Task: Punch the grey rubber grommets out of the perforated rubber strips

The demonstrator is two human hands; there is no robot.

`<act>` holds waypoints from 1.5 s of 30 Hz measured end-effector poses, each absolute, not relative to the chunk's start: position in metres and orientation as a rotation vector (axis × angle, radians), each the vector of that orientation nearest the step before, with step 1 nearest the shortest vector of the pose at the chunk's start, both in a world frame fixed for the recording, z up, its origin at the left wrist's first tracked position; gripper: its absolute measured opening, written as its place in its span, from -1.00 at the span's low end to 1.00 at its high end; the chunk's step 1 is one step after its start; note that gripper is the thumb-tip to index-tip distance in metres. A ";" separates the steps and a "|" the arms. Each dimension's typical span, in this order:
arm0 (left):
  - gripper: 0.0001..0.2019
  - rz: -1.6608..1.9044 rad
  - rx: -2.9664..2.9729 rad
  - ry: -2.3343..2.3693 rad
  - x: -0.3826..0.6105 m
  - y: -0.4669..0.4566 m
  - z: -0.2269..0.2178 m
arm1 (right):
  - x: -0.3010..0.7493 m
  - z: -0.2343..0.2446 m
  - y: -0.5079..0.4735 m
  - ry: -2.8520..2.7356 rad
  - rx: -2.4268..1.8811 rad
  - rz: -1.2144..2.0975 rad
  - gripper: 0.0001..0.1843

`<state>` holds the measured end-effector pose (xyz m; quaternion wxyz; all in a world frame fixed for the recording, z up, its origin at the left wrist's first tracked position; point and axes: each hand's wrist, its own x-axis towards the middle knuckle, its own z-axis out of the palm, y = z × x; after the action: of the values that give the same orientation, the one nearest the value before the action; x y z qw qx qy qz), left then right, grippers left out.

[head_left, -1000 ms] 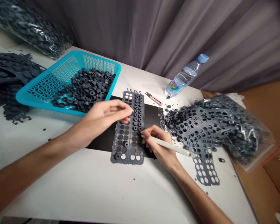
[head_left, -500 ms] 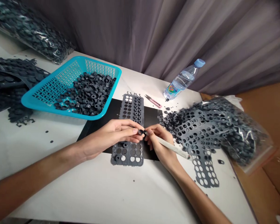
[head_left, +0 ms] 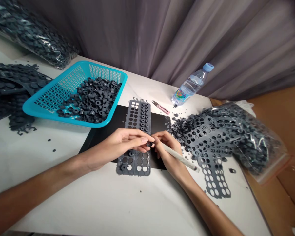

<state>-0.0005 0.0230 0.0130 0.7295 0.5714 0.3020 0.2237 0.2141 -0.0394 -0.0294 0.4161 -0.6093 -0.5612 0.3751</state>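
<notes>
Left hand (head_left: 124,141) closer to right hand (head_left: 168,160) than second ago. Left pinches black ring (head_left: 149,144) over perforated sheet (head_left: 139,114); right pinches pale pen-like tool (head_left: 178,154). Firm ring grip, light tip pressure probably best.

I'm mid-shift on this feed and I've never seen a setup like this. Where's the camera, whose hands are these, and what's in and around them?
There is no machine here: one person works with bare hands. Every picture comes from a single camera on that person's head, looking forward and down.

The left hand pinches a small dark ring. The right hand grips a slim pale tool like a pen; its tip is hard to make out. Beneath them, a dark sheet with rows of round holes lies across a black mat on a white table. Around it are a blue basket of dark pieces, pink snips and a bottle.
</notes>
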 end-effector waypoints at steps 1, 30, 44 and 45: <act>-0.74 0.502 1.269 0.672 0.000 0.022 0.013 | 0.214 -0.029 -0.040 -1.447 -1.539 0.886 -0.75; -0.77 0.714 1.470 0.701 0.002 0.017 0.010 | 0.259 -0.039 0.104 -2.250 -1.906 -0.422 -0.66; -0.81 0.843 1.484 0.737 0.003 0.016 0.011 | 0.234 0.015 -0.018 -1.704 -1.561 0.378 -0.78; -0.81 0.847 1.478 0.732 0.003 0.016 0.011 | 0.231 0.017 -0.029 -1.719 -1.539 0.407 -0.82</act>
<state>0.0025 0.0159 0.0110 0.6004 0.6375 0.3156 0.3652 0.2314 -0.0293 0.0165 0.3887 -0.6051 -0.6761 0.1602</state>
